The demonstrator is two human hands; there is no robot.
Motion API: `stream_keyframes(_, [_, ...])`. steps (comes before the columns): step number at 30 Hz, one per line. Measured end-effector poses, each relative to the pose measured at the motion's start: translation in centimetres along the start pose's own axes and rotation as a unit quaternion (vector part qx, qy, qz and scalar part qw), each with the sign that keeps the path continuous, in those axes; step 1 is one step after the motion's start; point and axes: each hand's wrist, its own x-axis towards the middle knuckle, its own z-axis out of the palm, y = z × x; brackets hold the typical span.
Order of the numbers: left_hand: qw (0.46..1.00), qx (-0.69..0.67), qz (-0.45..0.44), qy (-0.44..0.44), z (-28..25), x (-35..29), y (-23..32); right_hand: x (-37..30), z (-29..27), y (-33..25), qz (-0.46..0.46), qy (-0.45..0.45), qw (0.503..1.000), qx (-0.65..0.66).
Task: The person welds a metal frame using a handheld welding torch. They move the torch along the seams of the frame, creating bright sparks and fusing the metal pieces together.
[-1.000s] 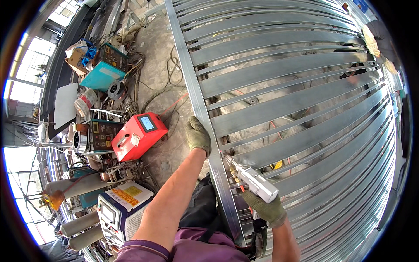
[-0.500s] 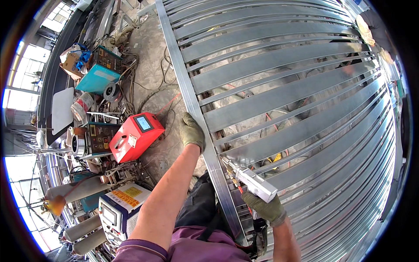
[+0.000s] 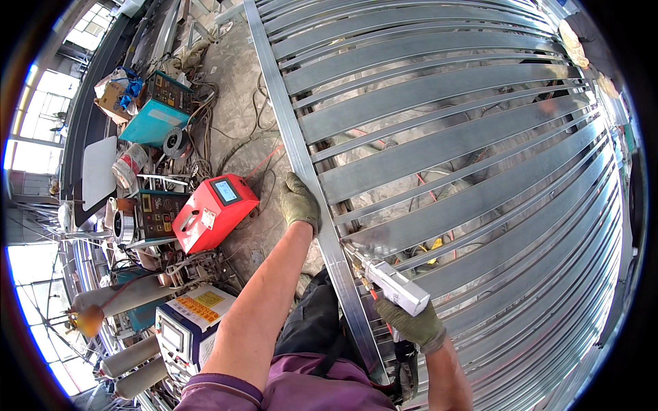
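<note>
My left hand (image 3: pixel 299 204), in an olive work glove, rests against the outer edge of the long steel beam (image 3: pixel 275 96) of a slatted metal frame. Its fingers stretch forward along that edge, and the thumb side is partly hidden. In my right hand (image 3: pixel 415 325), also gloved, is a silver-white welding gun (image 3: pixel 397 286) with a brassy fitting and a red line below it. The gun's narrow nose points at the spot where a wide slat (image 3: pixel 425 218) meets the beam. Exactly what the tip touches is too small to make out.
Left of the frame stand a red machine with a small screen (image 3: pixel 215 214), teal machines (image 3: pixel 156 120), a white control unit (image 3: pixel 179 342) and grey gas cylinders (image 3: pixel 120 293). Cables (image 3: pixel 205 130) lie on the concrete floor. Another person's sleeve (image 3: pixel 596 41) shows at the far right.
My right hand and the welding gun have shifted slightly left and away from me along the beam. My left hand has barely moved.
</note>
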Motion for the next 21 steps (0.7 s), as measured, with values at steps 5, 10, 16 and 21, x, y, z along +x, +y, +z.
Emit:
stream_keyframes(5, [1.0,0.004,-0.007,-0.006,-0.1,0.0,0.2,0.1,0.2,0.0,-0.043,-0.003,0.999,-0.016])
stream_keyframes(10, [1.0,0.025,-0.001,-0.011,-0.2,-0.1,0.3,0.0,0.4,0.0,-0.051,0.01,0.998,-0.024])
stream_keyframes(16, [0.999,0.02,-0.025,-0.014,-0.4,-0.4,0.9,-0.1,0.4,-0.2,-0.04,0.016,0.999,-0.03])
stream_keyframes(21, [0.999,0.002,-0.026,-0.018,0.2,0.3,-0.3,0.1,0.3,0.1,-0.042,0.017,0.998,-0.039])
